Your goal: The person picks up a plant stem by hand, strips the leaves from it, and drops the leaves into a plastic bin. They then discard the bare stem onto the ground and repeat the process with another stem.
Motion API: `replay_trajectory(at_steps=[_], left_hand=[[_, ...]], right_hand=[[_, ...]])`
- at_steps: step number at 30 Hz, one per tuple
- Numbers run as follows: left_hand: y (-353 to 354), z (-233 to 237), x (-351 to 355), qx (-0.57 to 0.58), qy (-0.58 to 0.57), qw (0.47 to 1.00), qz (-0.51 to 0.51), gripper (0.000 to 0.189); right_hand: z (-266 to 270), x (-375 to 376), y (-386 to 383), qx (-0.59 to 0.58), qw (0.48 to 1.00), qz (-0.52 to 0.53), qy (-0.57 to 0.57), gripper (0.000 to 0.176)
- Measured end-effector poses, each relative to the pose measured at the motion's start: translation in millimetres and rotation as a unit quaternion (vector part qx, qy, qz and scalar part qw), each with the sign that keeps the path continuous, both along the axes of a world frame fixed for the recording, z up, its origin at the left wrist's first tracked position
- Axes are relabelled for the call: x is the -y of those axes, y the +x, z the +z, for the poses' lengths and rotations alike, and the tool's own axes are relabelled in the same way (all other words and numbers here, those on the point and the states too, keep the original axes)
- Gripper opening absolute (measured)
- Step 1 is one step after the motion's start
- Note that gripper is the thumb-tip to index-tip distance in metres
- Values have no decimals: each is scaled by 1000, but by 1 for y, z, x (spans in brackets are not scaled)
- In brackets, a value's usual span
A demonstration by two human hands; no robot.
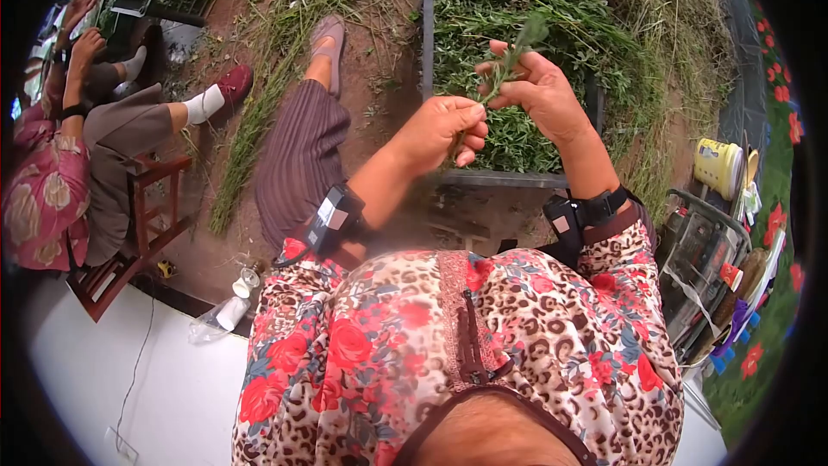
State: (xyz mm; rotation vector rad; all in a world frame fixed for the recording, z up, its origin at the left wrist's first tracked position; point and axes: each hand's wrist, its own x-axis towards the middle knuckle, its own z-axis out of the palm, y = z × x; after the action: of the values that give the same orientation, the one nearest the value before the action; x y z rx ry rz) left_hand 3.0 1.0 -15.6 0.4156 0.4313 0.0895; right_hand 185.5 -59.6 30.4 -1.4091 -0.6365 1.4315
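Between my two hands is a green leafy sprig, its blurred tip pointing up and away from me. My left hand is closed, thumb and fingers pinching the lower stem. Close to its right, my right hand holds the sprig higher up, thumb and index finger pressed on it and other fingers curled. Both hands are above the near end of a dark crate heaped with cut leafy stems. Some of the stem's lower end is hidden by my left hand.
Long stalks lie on the ground to the left, and another heap lies right of the crate. A person sits at far left on a wooden chair. At right are a yellow bucket and a wire basket.
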Motion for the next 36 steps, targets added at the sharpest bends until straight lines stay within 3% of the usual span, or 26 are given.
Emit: replay_trajectory(at_steps=[5, 21, 26, 32, 36], left_hand=[[0, -4, -1, 31, 2, 999, -32, 21], [2, -3, 0, 3, -32, 999, -13, 19], [3, -6, 1, 7, -28, 1000, -6, 19], [2, -7, 1, 29, -55, 998, -9, 20], [0, -4, 1, 50, -70, 996, -19, 20]], right_hand=[[2, 0, 1, -1, 1000, 14, -12, 47], [-9, 4, 3, -21, 993, -113, -35, 46], [-14, 7, 5, 93, 994, -13, 46, 63], [6, 6, 1, -97, 992, -33, 70, 66], [6, 8, 0, -132, 990, -26, 37, 62]])
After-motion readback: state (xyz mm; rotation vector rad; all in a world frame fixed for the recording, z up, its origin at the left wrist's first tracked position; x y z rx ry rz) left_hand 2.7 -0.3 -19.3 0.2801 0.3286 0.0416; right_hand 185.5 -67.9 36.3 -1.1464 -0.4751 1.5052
